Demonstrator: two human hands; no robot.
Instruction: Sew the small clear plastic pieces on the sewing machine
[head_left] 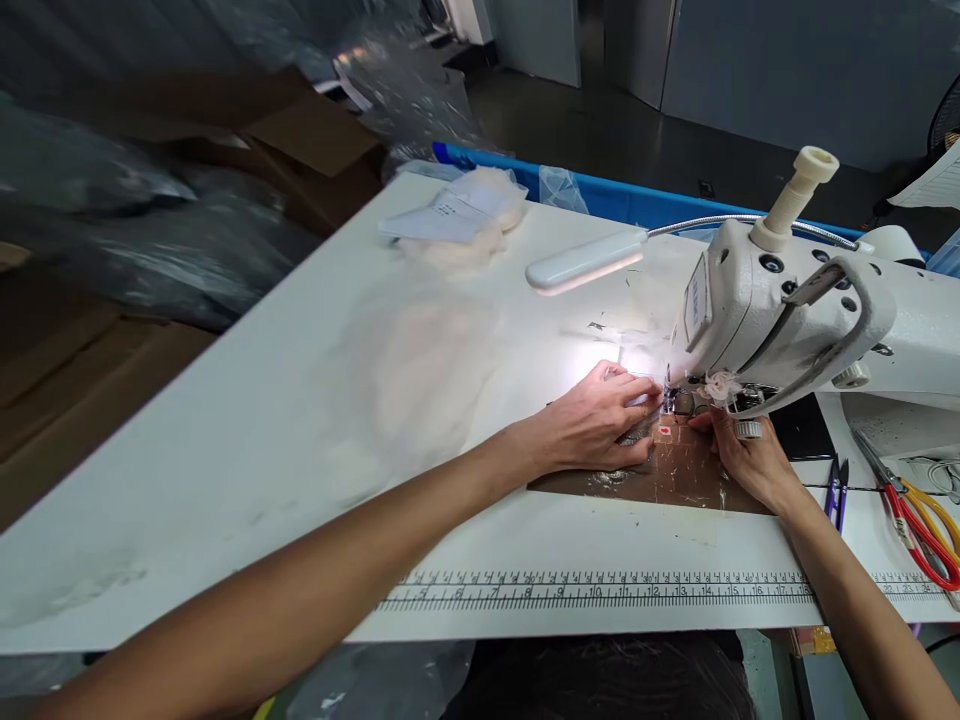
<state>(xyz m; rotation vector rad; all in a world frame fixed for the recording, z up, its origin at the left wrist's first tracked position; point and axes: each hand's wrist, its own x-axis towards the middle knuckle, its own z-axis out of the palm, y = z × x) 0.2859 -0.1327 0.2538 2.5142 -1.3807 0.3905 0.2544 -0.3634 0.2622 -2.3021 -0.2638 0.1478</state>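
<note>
Flat beside the needle of a white sewing machine [709, 310], my left hand [600, 418] has its fingers stretched forward. It rests at the edge of a brown, scuffed bed plate [690, 475]. My right hand [750, 462] is on the other side of the needle, fingers bent and drawn together by the presser foot [670, 400]. Whatever lies between those fingers is too small to make out. A small cream gathered piece of fabric [721, 388] sits just above the right fingers. Glare washes out the area beyond my left fingertips.
A lamp [585, 262] lights the needle area. Sheer pale fabric [427, 365] lies left of my hands, with another pile [480, 215] behind. Purple snips [836, 492] and red-and-yellow-handled scissors [911, 520] lie right. A ruler strip [600, 592] runs along the front; cartons [300, 130] stand left.
</note>
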